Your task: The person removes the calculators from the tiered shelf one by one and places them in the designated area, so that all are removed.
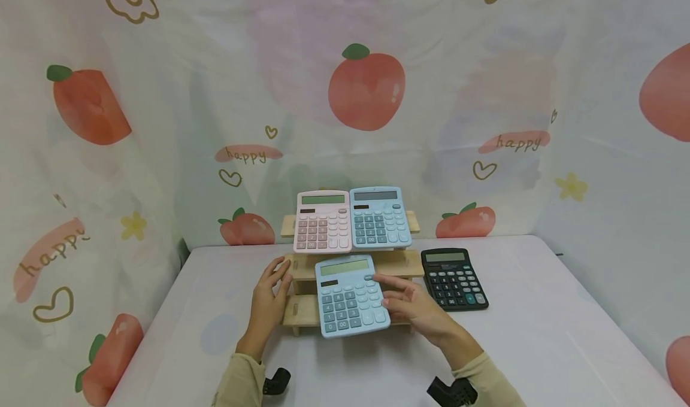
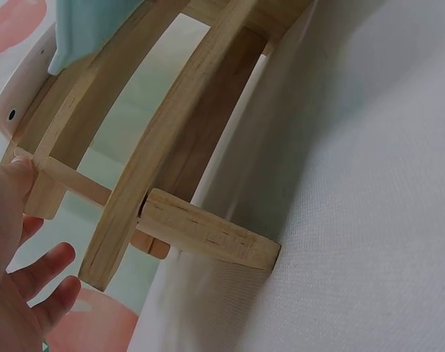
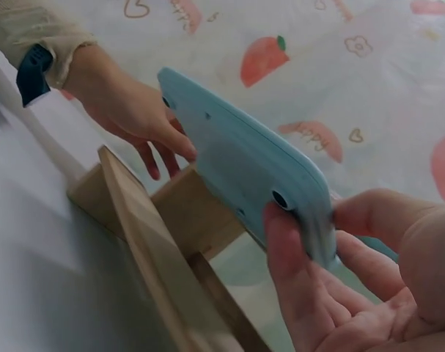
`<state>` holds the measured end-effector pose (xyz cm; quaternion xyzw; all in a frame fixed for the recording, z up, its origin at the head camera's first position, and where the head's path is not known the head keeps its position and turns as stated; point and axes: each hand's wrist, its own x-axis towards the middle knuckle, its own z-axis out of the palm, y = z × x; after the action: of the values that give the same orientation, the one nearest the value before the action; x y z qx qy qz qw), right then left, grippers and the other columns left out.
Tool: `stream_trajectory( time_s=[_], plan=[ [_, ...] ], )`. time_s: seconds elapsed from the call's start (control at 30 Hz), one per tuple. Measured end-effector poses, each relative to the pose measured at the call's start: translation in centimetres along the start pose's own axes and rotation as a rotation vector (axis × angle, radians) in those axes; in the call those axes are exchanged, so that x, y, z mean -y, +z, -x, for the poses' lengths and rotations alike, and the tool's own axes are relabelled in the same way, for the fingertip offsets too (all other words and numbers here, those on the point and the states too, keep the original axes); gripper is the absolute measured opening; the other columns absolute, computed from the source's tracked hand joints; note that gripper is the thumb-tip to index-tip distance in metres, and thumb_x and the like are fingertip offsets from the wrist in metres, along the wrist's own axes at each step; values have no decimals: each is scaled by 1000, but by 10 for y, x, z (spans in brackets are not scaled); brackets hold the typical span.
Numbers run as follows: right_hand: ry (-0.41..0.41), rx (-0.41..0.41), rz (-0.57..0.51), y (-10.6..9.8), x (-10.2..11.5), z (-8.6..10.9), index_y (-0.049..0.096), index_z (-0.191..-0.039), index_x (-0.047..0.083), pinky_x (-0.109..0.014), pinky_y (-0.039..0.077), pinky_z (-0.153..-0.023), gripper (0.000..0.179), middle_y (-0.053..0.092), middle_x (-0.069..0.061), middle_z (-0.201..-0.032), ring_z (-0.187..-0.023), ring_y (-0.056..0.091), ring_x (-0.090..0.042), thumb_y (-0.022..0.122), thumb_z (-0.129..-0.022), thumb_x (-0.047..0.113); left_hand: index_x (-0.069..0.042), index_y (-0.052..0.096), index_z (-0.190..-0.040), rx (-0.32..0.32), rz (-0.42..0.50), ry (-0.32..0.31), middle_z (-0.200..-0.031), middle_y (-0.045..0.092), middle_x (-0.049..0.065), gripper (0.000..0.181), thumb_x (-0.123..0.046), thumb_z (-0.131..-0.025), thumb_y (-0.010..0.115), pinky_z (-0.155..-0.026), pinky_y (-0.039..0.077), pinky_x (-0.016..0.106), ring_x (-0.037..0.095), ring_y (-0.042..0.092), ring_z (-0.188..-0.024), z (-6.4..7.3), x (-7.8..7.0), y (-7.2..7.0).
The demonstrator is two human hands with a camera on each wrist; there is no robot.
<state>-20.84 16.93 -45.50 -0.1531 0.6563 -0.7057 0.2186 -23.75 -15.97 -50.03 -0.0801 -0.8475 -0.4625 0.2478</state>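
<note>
My right hand (image 1: pixel 415 305) pinches a light blue calculator (image 1: pixel 350 299) by its right edge, thumb on one face and fingertips on the other. The calculator is tilted, held in front of the lower tiers of a wooden stepped stand (image 1: pixel 299 311); its underside shows in the right wrist view. At the stand's left side, my left hand (image 1: pixel 268 299) holds the end of a shelf, thumb against the wood (image 2: pixel 42 180) and the other fingers loosely bent below. A pink calculator (image 1: pixel 323 224) and a second light blue calculator (image 1: pixel 380 218) lean side by side on the top tier.
A black calculator (image 1: pixel 455 279) lies on the white-covered table (image 1: pixel 512 347), right of the stand. Behind the table hangs a backdrop cloth (image 1: pixel 431 96) printed with fruit. Each wrist wears a black strap device (image 1: pixel 455 392).
</note>
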Motion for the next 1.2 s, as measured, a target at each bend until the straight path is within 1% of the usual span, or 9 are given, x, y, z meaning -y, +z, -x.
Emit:
stream_trajectory(
  time_s=[0.13, 0.27, 0.53, 0.63, 0.83, 1.03, 1.2],
  plan=[
    [9, 48, 22, -13, 4, 5, 33, -156, -1, -34, 61, -89, 64, 65, -11, -136, -110, 71, -14, 62, -100, 13, 0, 62, -136, -2, -8, 12, -148, 56, 15, 39, -19, -102, 61, -99, 52, 59, 40, 59, -129, 0, 1, 1],
    [-12, 96, 31, -27, 6, 9, 35, -154, -2, -36, 61, -88, 59, 67, -7, -133, -112, 71, -18, 60, -101, 8, 1, 63, -136, -9, -15, 23, -147, 56, 16, 39, -18, -101, 62, -98, 52, 59, 41, 60, -127, 0, 1, 2],
    [-69, 126, 41, -51, 9, 15, 43, -146, 3, -33, 61, -87, 46, 69, -1, -128, -109, 72, -18, 55, -102, 4, 1, 63, -135, -9, -2, 18, -147, 56, 16, 39, -17, -101, 62, -99, 52, 58, 40, 59, -128, 0, -1, 0],
    [-72, 118, 54, -59, 10, 17, 45, -144, 7, -32, 61, -86, 42, 70, 1, -126, -108, 72, -16, 53, -103, 3, 1, 63, -135, -7, 1, 15, -148, 56, 15, 39, -17, -101, 62, -99, 51, 59, 39, 59, -128, 1, -2, -1],
    [-75, 76, 69, -76, 12, 24, 50, -141, 17, -31, 61, -86, 41, 69, 5, -125, -106, 72, -13, 54, -103, 4, 0, 62, -136, -3, 10, 8, -149, 55, 14, 39, -18, -101, 62, -100, 51, 59, 39, 58, -131, 1, -2, -1],
    [-101, 60, 66, -92, 13, 32, 52, -139, 20, -30, 61, -85, 40, 69, 7, -125, -105, 72, -11, 51, -103, 2, 1, 63, -135, -15, -9, 35, -147, 56, 17, 39, -17, -101, 62, -96, 52, 59, 41, 58, -129, 0, 0, 1],
    [-115, 53, 52, -104, 12, 37, 53, -138, 23, -28, 61, -84, 39, 68, 8, -125, -104, 72, -10, 47, -105, 2, 1, 62, -136, -10, -6, 38, -147, 56, 17, 39, -17, -101, 62, -96, 52, 60, 41, 59, -128, 0, 0, 1]
  ],
)
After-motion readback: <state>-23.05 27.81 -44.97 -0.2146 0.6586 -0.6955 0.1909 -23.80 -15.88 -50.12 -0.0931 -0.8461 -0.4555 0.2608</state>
